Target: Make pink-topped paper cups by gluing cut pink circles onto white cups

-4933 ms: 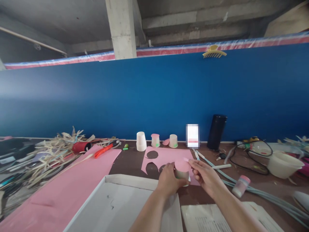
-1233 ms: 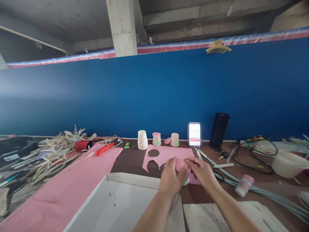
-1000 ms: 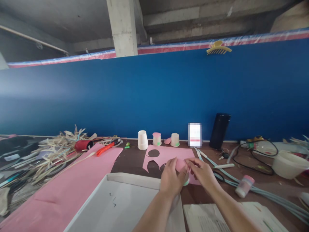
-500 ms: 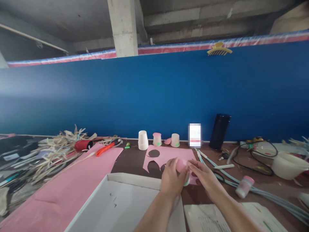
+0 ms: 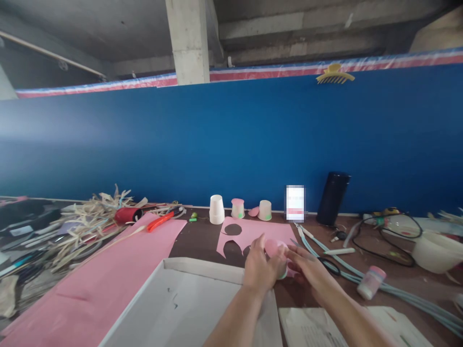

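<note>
upturned paper cup (image 5: 278, 255) capped with a pink disc, on the table

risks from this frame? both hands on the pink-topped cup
1. The left hand wraps the cup and hides most of it, so whether the pink disc sits centred cannot be checked; it may sit askew.
2. The right hand works just above the scissors; a slip could land on them.
3. The small bottle lies near the right forearm and could get knocked.
</note>
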Action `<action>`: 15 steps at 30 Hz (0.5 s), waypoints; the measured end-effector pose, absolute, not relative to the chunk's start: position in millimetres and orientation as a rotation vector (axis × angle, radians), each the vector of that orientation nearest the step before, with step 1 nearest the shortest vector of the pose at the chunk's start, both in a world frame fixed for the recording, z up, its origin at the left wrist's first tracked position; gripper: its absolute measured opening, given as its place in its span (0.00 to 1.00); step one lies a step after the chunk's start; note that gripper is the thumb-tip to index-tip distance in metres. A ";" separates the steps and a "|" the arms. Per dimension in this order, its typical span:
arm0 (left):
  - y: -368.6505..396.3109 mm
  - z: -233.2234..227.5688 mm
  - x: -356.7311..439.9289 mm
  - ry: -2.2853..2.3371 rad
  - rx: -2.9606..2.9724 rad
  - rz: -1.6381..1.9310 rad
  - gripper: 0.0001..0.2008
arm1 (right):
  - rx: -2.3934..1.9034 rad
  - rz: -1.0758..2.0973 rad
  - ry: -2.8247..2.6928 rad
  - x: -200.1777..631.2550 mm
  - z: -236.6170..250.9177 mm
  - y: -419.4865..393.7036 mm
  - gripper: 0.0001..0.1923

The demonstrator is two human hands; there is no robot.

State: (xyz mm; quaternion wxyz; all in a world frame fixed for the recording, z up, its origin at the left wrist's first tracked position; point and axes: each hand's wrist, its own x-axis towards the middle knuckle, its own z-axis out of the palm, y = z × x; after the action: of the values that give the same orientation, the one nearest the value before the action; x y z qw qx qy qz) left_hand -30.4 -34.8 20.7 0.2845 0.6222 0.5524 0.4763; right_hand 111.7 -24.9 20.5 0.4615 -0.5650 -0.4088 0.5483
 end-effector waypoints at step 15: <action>-12.2 11.8 -36.7 1.454 1.341 1.329 0.15 | -1.324 1.465 -0.945 112.2 19.1 -23.5 0.18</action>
State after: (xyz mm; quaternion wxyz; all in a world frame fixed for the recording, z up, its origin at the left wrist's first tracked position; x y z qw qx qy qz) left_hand -36.7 -12.2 11.8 0.3706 0.5227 0.5667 0.5181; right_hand 112.2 -23.5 19.1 0.4583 -0.5376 -0.3835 0.5949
